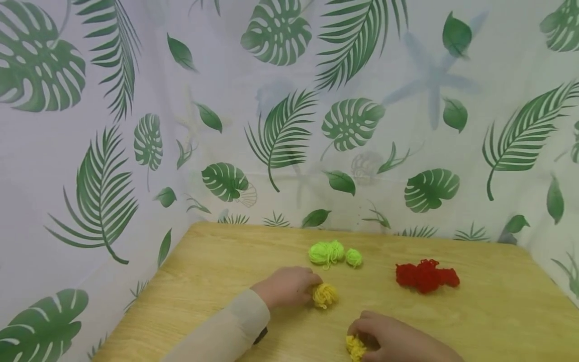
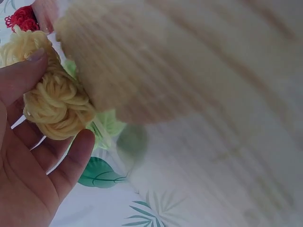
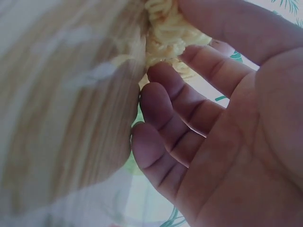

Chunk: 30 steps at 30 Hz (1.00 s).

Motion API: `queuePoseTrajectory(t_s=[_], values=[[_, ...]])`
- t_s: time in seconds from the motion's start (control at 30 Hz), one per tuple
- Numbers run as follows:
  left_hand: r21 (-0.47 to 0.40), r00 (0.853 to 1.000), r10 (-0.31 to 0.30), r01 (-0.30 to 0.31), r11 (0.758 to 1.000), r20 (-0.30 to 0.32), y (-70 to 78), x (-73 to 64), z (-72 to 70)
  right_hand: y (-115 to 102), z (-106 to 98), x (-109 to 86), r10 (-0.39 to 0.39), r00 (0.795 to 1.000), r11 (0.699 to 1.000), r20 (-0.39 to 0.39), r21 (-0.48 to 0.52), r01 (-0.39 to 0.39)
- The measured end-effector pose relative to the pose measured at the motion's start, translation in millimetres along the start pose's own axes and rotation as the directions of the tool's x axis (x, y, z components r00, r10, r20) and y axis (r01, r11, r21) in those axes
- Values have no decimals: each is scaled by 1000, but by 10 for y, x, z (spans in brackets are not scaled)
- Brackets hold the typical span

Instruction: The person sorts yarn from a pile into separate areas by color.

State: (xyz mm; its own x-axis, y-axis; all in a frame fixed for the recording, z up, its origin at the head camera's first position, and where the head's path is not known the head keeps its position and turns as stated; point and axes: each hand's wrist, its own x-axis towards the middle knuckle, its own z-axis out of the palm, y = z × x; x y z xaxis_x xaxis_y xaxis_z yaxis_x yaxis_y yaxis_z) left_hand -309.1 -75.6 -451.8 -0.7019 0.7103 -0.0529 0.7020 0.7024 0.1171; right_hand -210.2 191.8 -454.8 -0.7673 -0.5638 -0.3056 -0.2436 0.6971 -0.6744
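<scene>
Near the middle of the wooden table, my left hand [image 1: 289, 287] grips a small yellow yarn ball [image 1: 324, 295]. The left wrist view shows the thumb lying across this yarn ball [image 2: 59, 101], with fingers on its other side. Closer to the front edge of the head view, my right hand [image 1: 398, 338] pinches a second yellow yarn ball [image 1: 356, 348], partly cut off by the frame. In the right wrist view, that yarn [image 3: 170, 30] sits between thumb and forefinger, while the other fingertips [image 3: 149, 144] touch the tabletop.
Behind the left hand lie a larger lime-green yarn ball [image 1: 326, 253] and a smaller green one [image 1: 354, 258]. A clump of red yarn [image 1: 426, 276] is at the right. The wooden table [image 1: 217, 261] meets leaf-printed cloth [image 1: 289, 201] at its back and sides.
</scene>
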Motion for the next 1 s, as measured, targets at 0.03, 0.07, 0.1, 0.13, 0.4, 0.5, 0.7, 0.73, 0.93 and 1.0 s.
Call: queuePoseTrajectory(t_s=[0.03, 0.07, 0.1, 0.13, 0.4, 0.5, 0.7, 0.73, 0.93, 1.0], values=[[-6, 1000, -3, 3, 1000, -6, -7, -9, -1, 3, 3, 0, -2, 1000, 1000, 0, 0, 2], [-11, 1000, -3, 3, 1000, -15, -14, -21, -5, 5, 4, 1, 1, 1000, 1000, -1, -1, -1], [-18, 1000, -5, 5, 1000, -24, -22, -34, -14, 5, 7, 2, 1, 1000, 1000, -3, -3, -1], [-20, 999, -5, 4, 1000, -35, -31, -47, -24, 3, 5, 1, 0, 1000, 1000, -6, -6, 0], [-15, 995, -29, 28, 999, -94, -154, -201, -86, 0, 22, -9, 18, 1000, 999, 0, 32, -18], [-26, 992, -61, 59, 998, -114, -236, -286, -107, 0, 20, -10, 20, 1000, 999, 0, 39, -20], [-53, 984, -120, 113, 992, -131, -403, -520, -159, 36, 31, 8, 12, 1000, 999, -1, 47, -12], [-59, 982, -135, 128, 990, -130, -433, -559, -161, 39, 37, 11, 11, 1000, 999, 1, 50, -12], [-76, 965, -218, 209, 975, -148, -587, -750, -182, 52, 46, 4, 19, 1000, 998, 2, 58, -19], [-62, 959, -230, 223, 973, -166, -633, -810, -168, 49, 48, -9, 27, 1000, 997, 3, 67, -27]])
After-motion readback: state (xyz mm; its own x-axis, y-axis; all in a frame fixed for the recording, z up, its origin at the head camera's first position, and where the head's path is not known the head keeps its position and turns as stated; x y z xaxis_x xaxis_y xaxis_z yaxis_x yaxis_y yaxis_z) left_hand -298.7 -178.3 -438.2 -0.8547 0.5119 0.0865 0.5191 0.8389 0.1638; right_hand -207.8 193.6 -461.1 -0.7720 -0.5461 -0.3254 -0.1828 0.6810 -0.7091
